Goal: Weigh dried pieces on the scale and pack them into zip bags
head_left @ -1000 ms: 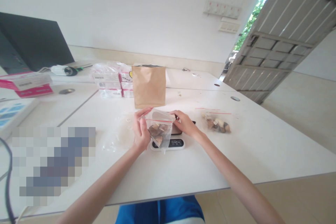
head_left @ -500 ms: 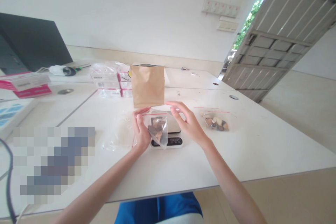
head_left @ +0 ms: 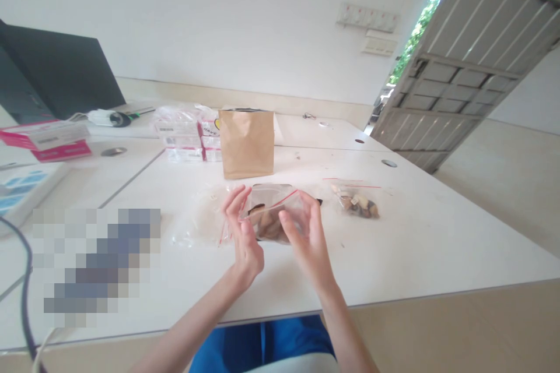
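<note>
Plastic zip bag [head_left: 271, 215] with brown pieces inside is in the air between the two hands, just above the white table [head_left: 394, 245], in the one head view. Its long side lies almost level across the view, with the right end a little higher, and its red seal line runs along the upper edge. The brown pieces sit in the lower part of the bag. The left hand [head_left: 242, 227] is at the left end and the right hand [head_left: 306, 239] is at the right end. Both hands are open and curved, not clenched, and the fingers [head_left: 301, 204] reach the bag's ends, but I cannot tell if they really grip it or only support it. Under the left hand lies a flat clear plastic bag [head_left: 196, 221]. To the right, a second zip bag [head_left: 355, 203] with brown pieces lies on the table. Behind stands a brown paper bag [head_left: 246, 144], beside a stack of small packaged boxes [head_left: 184, 137]. Far left are a dark laptop [head_left: 56, 73] and a pink box [head_left: 46, 140]. The room has a white wall with switches [head_left: 367, 16], a grey door [head_left: 450, 70] standing open and a beige floor [head_left: 459, 326].
</note>
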The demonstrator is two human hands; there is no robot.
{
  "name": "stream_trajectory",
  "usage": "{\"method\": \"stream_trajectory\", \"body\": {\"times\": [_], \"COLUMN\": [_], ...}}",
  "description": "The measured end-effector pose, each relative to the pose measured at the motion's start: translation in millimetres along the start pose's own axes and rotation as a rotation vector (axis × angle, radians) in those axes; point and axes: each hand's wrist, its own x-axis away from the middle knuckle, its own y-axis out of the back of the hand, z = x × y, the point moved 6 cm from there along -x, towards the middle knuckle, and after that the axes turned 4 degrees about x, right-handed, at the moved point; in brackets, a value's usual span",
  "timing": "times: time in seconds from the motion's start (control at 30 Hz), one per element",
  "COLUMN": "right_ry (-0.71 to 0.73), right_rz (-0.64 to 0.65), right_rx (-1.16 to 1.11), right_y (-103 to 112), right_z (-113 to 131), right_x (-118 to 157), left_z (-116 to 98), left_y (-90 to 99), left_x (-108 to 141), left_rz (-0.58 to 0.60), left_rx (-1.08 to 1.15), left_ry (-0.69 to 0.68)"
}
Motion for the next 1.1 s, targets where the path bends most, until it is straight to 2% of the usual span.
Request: {"method": "stream_trajectory", "body": {"times": [0.07,0.17,0.23,0.3,0.37,0.47,0.63,0.77,0.97,1.03,1.1], "right_ry": [0.004,0.014,0.012,-0.003,-0.015,-0.011,-0.059,-0.080,-0.054,-0.075,-0.155], "right_rz": [0.029,0.019,-0.028,-0.042,-0.030,-0.005,0.006,-0.130,-0.207,-0.164,-0.079], "right_rx": [-0.024,-0.061,-0.082,-0.070,-0.023,0.094,0.171,0.105,0.044,0.001,-0.031], "right_y": [6.4,17.1,22.4,22.7,20.6,19.1,26.7,40.7,43.0,41.0,37.7], "right_z": [2.0,2.3,-0.9,-6.4,-11.7,-15.9,-21.2,-29.5,-39.3,-42.4,-48.6], "right_x": [-2.0,-1.7,-0.2,1.2,1.9,1.9,0.8,-0.6,-1.4,-0.4,2.3], "left_z": [-0.1,11.1,17.7,21.7,24.7,26.6,28.0,30.5,30.8,30.7,31.4], "left_y": [7.5,20.0,23.2,23.2,22.5,21.4,26.0,33.3,35.9,36.8,38.4], "left_x": [6.1,11.8,13.0,13.1,13.0,12.6,10.6,8.0,8.5,10.5,14.4], "left_rz": [0.003,0.031,0.124,0.233,0.285,0.264,0.135,0.031,0.055,0.101,0.155], "left_rx": [0.049,0.131,0.139,0.094,0.057,0.043,0.017,0.044,0.019,-0.003,-0.018], "left_ry": [0.082,0.326,0.446,0.510,0.554,0.582,0.587,0.597,0.607,0.630,0.669]}}
